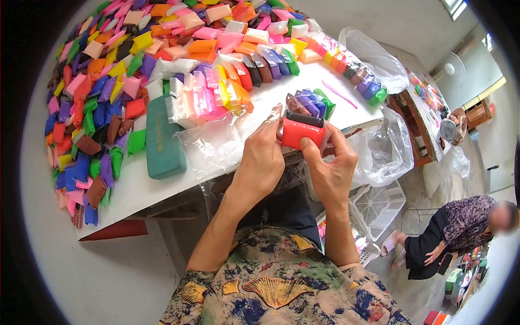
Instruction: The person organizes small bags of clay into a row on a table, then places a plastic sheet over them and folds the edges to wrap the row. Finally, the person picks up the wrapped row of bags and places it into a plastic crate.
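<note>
Both hands meet over the table's front edge. My left hand (264, 154) has its fingers closed on the left side of a stack of wrapped packets, whose front one is a red packet (301, 134). My right hand (331, 162) grips the same stack from the right, thumb on the red face. Behind the red one show a black packet (304, 118), then brown, purple and green packets (326, 102). To the left on the white table (357, 114) lies a row of coloured packets (206, 92) in clear film, next to a green case (163, 138).
A large heap of coloured packets (114, 70) covers the table's left and back. Another wrapped row (346, 67) lies at the right edge. Clear plastic bags (382, 149) hang beside the table. White baskets (379, 208) stand below. A person (460, 233) with a phone is at right.
</note>
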A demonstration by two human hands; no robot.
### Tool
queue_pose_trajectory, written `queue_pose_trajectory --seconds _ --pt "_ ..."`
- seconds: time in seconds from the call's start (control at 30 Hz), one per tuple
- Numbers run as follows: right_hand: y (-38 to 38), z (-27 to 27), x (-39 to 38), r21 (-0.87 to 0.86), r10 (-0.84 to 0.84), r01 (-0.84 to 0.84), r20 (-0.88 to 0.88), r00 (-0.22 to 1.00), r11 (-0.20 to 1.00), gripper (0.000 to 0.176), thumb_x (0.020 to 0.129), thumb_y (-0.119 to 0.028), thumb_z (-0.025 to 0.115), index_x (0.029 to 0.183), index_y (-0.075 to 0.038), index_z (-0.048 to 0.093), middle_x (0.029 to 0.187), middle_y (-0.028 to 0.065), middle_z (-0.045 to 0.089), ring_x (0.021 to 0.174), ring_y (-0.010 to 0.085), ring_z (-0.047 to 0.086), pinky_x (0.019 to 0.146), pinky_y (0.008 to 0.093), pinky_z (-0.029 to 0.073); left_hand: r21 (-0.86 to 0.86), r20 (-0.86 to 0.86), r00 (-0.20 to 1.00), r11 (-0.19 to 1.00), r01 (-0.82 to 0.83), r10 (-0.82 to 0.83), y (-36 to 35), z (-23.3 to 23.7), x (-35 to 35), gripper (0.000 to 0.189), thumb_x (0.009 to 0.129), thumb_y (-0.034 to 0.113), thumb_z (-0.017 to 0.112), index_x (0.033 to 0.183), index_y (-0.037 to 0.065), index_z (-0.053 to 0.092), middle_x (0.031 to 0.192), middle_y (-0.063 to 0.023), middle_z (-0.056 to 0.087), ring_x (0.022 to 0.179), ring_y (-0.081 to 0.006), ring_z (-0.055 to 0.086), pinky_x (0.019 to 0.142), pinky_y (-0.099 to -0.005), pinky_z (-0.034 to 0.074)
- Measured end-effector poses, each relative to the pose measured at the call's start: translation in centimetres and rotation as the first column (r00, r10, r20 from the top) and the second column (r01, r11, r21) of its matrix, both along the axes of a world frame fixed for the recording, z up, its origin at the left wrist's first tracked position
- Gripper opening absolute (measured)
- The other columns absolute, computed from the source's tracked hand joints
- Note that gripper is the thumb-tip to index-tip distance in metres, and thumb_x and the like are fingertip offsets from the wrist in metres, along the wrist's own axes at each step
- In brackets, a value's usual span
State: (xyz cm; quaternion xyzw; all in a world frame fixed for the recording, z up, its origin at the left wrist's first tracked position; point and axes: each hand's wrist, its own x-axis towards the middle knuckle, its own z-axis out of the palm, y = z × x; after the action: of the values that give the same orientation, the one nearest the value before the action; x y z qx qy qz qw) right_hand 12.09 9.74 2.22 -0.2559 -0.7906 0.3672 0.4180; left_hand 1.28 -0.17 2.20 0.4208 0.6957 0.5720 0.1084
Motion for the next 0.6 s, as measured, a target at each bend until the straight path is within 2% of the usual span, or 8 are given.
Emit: queue_pose_trajectory --seconds 0.07,0.13,0.2,0.3,0.4,0.43,0.5,0.6 --pt "-0.4 0.2 0.0 0.034 -0.011 0.011 0.000 1.000 0.999 0.041 0.079 -0.015 0.075 0.112 0.008 0.064 0.096 0.0212 0.068 0.085 0.0311 0.068 0.078 0.0372 0.053 -0.025 -0.041 0.999 0.999 -0.030 0.029 -0.3 -0.7 -0.2 0.047 0.093 -0.005 0.037 0.140 -0.006 0.046 0.112 -0.0243 0.064 0.100 -0.0282 0.068 0.090 -0.0356 0.053" --pt "-0.5 0.2 0.1 0.074 -0.019 0.019 0.000 1.000 0.997 0.041 0.078 -0.014 0.075 0.112 0.007 0.064 0.096 0.0213 0.067 0.086 0.0331 0.067 0.079 0.0382 0.053 0.011 0.083 0.994 0.998 -0.067 0.066 -0.2 -0.4 0.0 0.049 0.093 -0.004 0.039 0.141 -0.007 0.043 0.113 -0.0262 0.063 0.100 -0.0333 0.067 0.091 -0.0373 0.053" --pt "-0.4 -0.2 0.1 0.118 -0.026 0.026 -0.002 1.000 0.993 0.040 0.078 -0.013 0.075 0.111 0.007 0.063 0.096 0.0211 0.067 0.087 0.0342 0.066 0.079 0.0389 0.053 0.092 0.365 0.927 0.987 -0.130 0.088 -0.1 0.6 0.4 0.049 0.090 -0.004 0.043 0.138 -0.012 0.043 0.118 -0.0304 0.062 0.103 -0.0439 0.064 0.093 -0.0412 0.051" --pt "-0.9 -0.3 -0.1 0.168 -0.045 0.048 -0.023 0.999 0.985 0.041 0.077 -0.013 0.075 0.112 0.004 0.064 0.099 0.0194 0.067 0.087 0.0347 0.066 0.080 0.0400 0.052 0.038 0.229 0.969 0.994 -0.102 0.090 -0.2 0.0 0.1 0.051 0.098 -0.001 0.042 0.148 0.001 0.038 0.116 -0.0248 0.062 0.099 -0.0302 0.067 0.090 -0.0382 0.053" --pt "-1.3 -0.4 -1.0 0.406 -0.090 0.112 -0.071 0.993 0.907 0.043 0.075 -0.014 0.076 0.113 0.002 0.064 0.102 0.0169 0.068 0.090 0.0343 0.065 0.081 0.0406 0.052 0.026 0.017 0.990 0.990 -0.140 0.139 -0.3 -0.9 0.2 0.051 0.097 0.001 0.046 0.147 0.000 0.039 0.122 -0.0259 0.059 0.101 -0.0327 0.066 0.090 -0.0397 0.052" --pt "-1.4 -0.6 -1.3 0.433 -0.103 0.128 -0.080 0.991 0.892 0.045 0.074 -0.015 0.077 0.114 0.001 0.064 0.105 0.0145 0.068 0.092 0.0325 0.065 0.081 0.0414 0.052 0.030 -0.081 0.979 0.983 -0.183 0.185 -0.3 -1.1 0.3 0.051 0.097 0.001 0.047 0.147 0.000 0.039 0.121 -0.0256 0.059 0.101 -0.0331 0.065 0.089 -0.0400 0.052" --pt "-1.6 -0.7 -1.7 0.460 -0.126 0.143 -0.066 0.990 0.876 0.045 0.074 -0.015 0.077 0.115 0.001 0.064 0.106 0.0141 0.068 0.092 0.0315 0.065 0.080 0.0418 0.051 0.053 -0.271 0.923 0.962 -0.268 0.272 -0.2 -1.3 0.9 0.052 0.096 0.000 0.049 0.147 -0.001 0.040 0.120 -0.0252 0.060 0.101 -0.0338 0.065 0.087 -0.0404 0.052" --pt "-1.4 -1.1 -2.2 0.507 -0.145 0.167 -0.084 0.986 0.845 0.046 0.075 -0.016 0.077 0.116 0.001 0.064 0.105 0.0131 0.067 0.091 0.0312 0.064 0.078 0.0419 0.051 0.174 -0.465 0.769 0.897 -0.407 0.439 0.1 -2.1 1.5 0.045 0.093 -0.002 0.053 0.138 -0.003 0.047 0.112 -0.0222 0.061 0.095 -0.0302 0.063 0.083 -0.0391 0.051"
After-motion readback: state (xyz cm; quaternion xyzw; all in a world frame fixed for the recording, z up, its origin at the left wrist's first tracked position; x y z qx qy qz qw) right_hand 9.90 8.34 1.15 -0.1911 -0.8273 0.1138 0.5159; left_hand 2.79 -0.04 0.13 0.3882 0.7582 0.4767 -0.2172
